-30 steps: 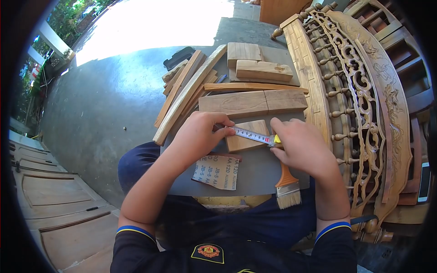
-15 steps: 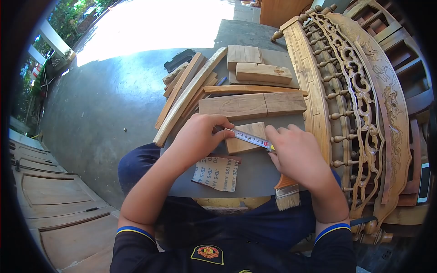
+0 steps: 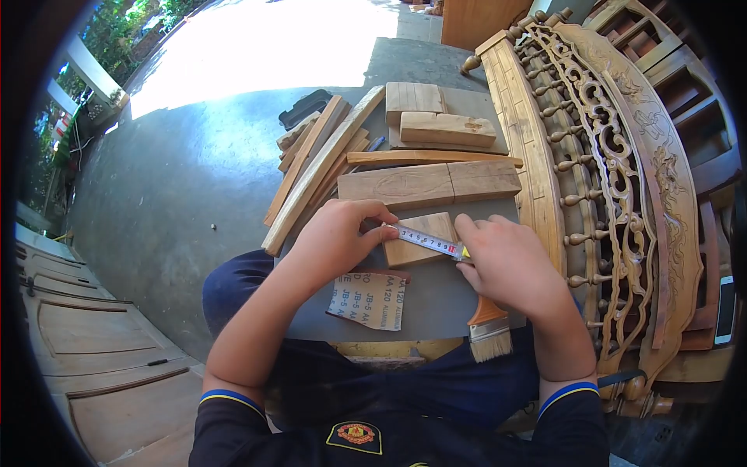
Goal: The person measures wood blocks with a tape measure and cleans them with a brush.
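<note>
A short length of tape measure [image 3: 426, 240] is pulled out across a small wooden block [image 3: 434, 222]. My left hand [image 3: 336, 235] pinches the free end of the blade between thumb and fingertips at the block's left side. At the right, my right hand [image 3: 510, 261] is closed around the tape's case, which the fingers mostly hide; a bit of yellow shows. Just below the block lies a piece of sandpaper [image 3: 367, 300], printed backing up. A paintbrush [image 3: 490, 335] with an orange-brown handle rests under my right wrist, its bristles over the near edge.
Beyond the block lie a long wooden piece [image 3: 397, 185], a thin strip [image 3: 436, 156] and a shorter block [image 3: 447, 129]. Several sticks [image 3: 325, 167] are piled at the left. A carved wooden bench [image 3: 537, 179] borders the right, with a phone [image 3: 724, 311] near it.
The view has shifted very slightly. Both hands keep the same hold on the tape measure over the block.
</note>
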The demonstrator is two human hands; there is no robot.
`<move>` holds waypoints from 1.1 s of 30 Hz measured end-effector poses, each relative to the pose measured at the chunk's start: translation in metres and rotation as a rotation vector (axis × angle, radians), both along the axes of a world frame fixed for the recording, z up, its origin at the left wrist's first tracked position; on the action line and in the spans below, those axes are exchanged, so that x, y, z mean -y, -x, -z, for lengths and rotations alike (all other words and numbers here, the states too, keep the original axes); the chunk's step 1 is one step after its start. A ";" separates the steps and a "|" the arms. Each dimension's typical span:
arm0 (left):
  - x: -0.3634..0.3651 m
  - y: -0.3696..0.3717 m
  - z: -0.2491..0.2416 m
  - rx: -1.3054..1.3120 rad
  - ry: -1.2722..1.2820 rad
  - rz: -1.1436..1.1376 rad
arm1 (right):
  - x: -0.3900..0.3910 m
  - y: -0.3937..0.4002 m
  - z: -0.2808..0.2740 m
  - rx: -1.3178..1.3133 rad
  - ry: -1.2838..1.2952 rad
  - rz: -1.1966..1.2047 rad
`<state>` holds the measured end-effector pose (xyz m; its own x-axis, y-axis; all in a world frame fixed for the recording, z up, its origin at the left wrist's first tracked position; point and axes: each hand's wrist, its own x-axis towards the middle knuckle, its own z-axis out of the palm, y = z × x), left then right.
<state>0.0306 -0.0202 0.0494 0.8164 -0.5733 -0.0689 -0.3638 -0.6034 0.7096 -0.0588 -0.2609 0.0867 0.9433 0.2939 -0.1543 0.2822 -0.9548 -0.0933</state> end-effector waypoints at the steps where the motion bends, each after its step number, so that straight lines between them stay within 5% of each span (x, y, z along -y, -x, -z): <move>1: -0.001 -0.001 0.002 0.006 0.006 0.006 | 0.000 -0.001 -0.001 -0.022 -0.015 0.015; 15: -0.004 0.005 0.007 0.206 -0.014 0.282 | 0.005 -0.005 -0.001 -0.073 -0.103 0.020; 23: -0.002 0.000 0.001 -0.026 0.039 0.221 | 0.010 -0.009 -0.008 0.047 -0.186 0.000; 29: 0.000 0.002 0.015 0.118 0.226 0.173 | 0.002 -0.013 -0.007 0.276 -0.254 -0.046; 33: 0.001 0.000 0.001 -0.075 0.187 0.126 | -0.001 -0.017 -0.003 0.360 -0.288 -0.078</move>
